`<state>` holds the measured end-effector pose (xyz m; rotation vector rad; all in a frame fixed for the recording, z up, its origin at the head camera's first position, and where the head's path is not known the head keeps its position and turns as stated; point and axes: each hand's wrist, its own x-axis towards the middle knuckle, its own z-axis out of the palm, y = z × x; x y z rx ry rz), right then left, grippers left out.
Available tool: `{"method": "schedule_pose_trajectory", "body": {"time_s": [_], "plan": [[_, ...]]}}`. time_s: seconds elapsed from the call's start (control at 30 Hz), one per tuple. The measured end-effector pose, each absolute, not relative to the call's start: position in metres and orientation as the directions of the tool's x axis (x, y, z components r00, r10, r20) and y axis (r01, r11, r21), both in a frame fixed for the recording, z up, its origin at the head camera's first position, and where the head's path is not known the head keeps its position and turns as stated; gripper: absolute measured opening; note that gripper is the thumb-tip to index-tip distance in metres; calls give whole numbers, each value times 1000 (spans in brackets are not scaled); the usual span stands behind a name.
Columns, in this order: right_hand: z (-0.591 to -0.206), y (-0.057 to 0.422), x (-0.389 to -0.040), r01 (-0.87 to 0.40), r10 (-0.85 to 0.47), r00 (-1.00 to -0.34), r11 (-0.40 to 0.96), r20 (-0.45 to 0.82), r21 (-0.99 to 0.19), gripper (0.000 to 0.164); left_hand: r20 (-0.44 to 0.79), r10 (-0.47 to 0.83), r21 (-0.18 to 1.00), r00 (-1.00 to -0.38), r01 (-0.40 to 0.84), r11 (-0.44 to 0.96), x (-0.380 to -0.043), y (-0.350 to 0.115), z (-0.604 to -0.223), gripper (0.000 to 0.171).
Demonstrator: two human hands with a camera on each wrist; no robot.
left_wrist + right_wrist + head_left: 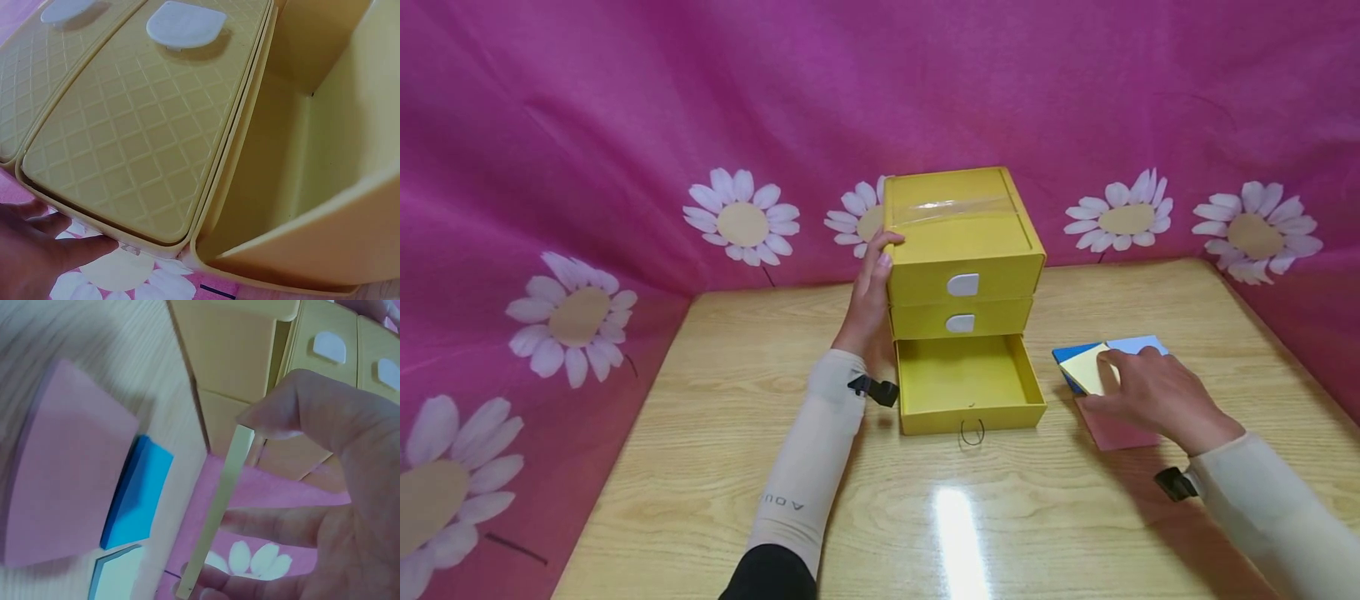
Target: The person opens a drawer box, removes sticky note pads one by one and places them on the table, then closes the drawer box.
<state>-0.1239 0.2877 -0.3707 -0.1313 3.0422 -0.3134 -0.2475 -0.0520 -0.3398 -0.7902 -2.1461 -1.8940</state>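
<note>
A yellow drawer cabinet stands at the back of the table, its bottom drawer pulled out with a bare inside. My left hand rests against the cabinet's left side, fingertips at the top edge; in the left wrist view its fingers touch the side wall. To the right of the cabinet, my right hand pinches a pale yellow sticky note pad between thumb and fingers, raised above the table. Beneath and around it lie a pink pad, a blue pad and a light blue pad.
Two upper drawers with white tabs are closed. A thin dark loop hangs at the bottom drawer's front. Behind the wooden table hangs a magenta cloth with printed daisies.
</note>
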Motion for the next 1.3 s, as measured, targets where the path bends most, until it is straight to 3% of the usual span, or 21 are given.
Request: {"method": "schedule_pose_trajectory", "body": {"time_s": [0.13,0.3,0.43,0.63,0.83,1.3], "plan": [[-373,295,-124,-35,-60,-991,979,-119,-201,83,465,271,867,-843,496,54,-253,-51,-346,42],[-377,303,-125,18,-22,-983,976,-183,-215,83,476,256,861,-841,505,61,-272,-51,-365,45],[-381,310,-124,41,-7,-980,970,-199,-238,72,483,244,859,-841,509,55,-274,-50,-368,47],[-382,322,-122,77,20,-973,966,-229,-245,75,480,234,859,-845,507,69,-274,-50,-368,47],[-385,332,-119,71,15,-976,966,-218,-249,57,483,230,858,-845,509,68,-273,-49,-368,48],[-391,350,-113,109,35,-959,962,-282,-251,48,498,238,851,-834,523,52,-273,-50,-367,47]]}}
